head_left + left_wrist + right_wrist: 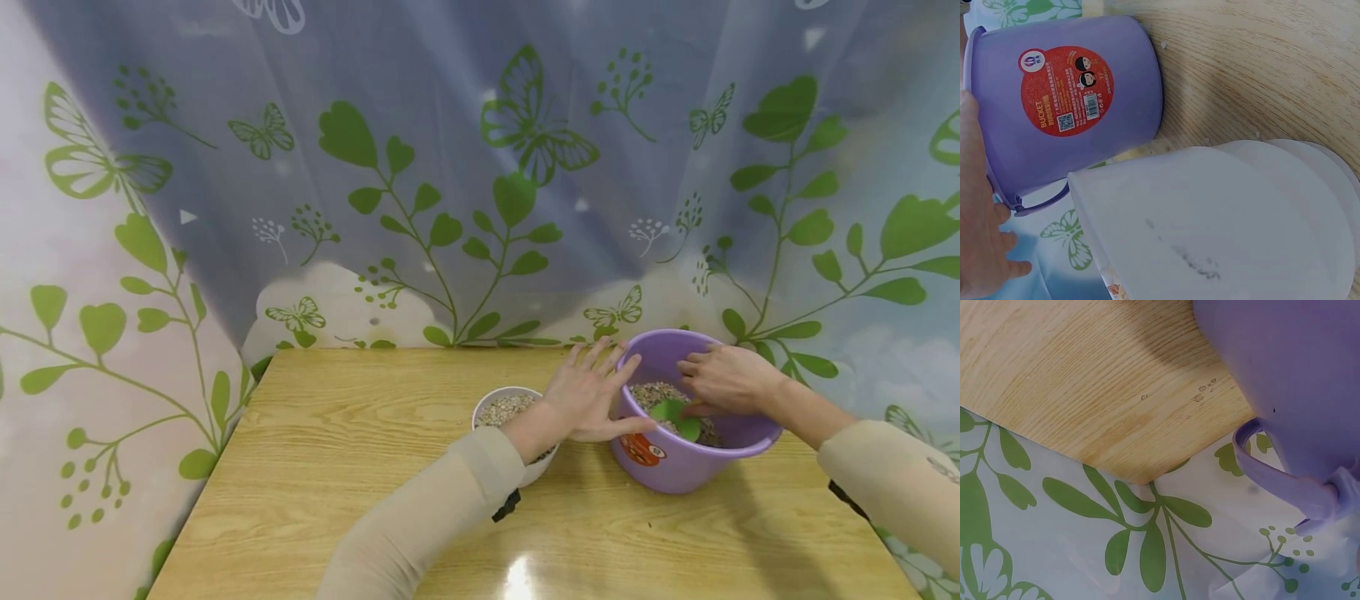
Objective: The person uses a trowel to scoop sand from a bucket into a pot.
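Note:
A purple bucket [675, 467] stands at the right of the table, with tan-brown granular material [654, 393] inside. My left hand [588, 400] is spread against the bucket's near-left rim, fingers fairly straight, thumb along the front edge. Inside the bucket, my right hand [723, 379] grips a small green scoop [675, 419], whose rounded blade lies in the granules; the handle is mostly hidden by the fingers. Under my left forearm is a white pot [534, 473] holding similar granules [504, 408], partly covered by the sleeve. In the left wrist view, its white side [1210, 212] fills the lower part.
The wooden table [337, 433] meets a patterned curtain [450, 208] at its back edge, and the bucket stands close to that edge. The bucket's purple handle [1285, 484] hangs at its side. A few stray granules [1164, 45] lie on the tabletop.

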The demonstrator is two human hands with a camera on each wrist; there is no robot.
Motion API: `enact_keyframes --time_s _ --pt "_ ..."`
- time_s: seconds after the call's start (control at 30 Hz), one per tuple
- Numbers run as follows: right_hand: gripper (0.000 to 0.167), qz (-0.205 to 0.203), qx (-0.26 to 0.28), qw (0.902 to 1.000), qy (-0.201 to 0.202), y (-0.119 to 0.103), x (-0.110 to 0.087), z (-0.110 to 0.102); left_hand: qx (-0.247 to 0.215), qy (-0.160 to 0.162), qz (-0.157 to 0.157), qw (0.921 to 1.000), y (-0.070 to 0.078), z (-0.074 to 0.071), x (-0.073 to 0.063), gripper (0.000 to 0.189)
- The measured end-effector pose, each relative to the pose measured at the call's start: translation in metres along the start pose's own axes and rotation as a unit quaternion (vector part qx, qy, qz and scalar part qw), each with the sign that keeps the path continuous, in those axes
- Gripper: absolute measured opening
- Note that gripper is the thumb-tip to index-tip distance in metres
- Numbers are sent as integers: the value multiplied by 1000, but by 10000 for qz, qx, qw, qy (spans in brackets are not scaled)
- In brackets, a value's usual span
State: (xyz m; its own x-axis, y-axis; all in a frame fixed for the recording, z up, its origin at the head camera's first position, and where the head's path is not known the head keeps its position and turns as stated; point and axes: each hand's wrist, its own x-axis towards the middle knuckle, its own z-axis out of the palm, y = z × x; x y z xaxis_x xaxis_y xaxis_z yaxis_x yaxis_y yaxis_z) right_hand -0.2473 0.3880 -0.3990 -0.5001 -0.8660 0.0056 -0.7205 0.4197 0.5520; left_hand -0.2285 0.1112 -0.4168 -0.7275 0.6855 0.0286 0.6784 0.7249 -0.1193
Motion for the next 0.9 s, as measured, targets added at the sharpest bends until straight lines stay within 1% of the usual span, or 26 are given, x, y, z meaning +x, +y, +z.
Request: enact_keyframes --time_s 0.27,0.6,0.9 --pt "51 78 22 10000 29 1 -2 -5 52 18 -21 10000 -1 2 1 104" --pt "46 112 -8 9992 391 0 -8 -5 88 1 -31 10000 -1 2 1 105" --pt "48 35 -45 9969 784 -1 -10 -3 130 11 -27 9999 1 2 1 105"
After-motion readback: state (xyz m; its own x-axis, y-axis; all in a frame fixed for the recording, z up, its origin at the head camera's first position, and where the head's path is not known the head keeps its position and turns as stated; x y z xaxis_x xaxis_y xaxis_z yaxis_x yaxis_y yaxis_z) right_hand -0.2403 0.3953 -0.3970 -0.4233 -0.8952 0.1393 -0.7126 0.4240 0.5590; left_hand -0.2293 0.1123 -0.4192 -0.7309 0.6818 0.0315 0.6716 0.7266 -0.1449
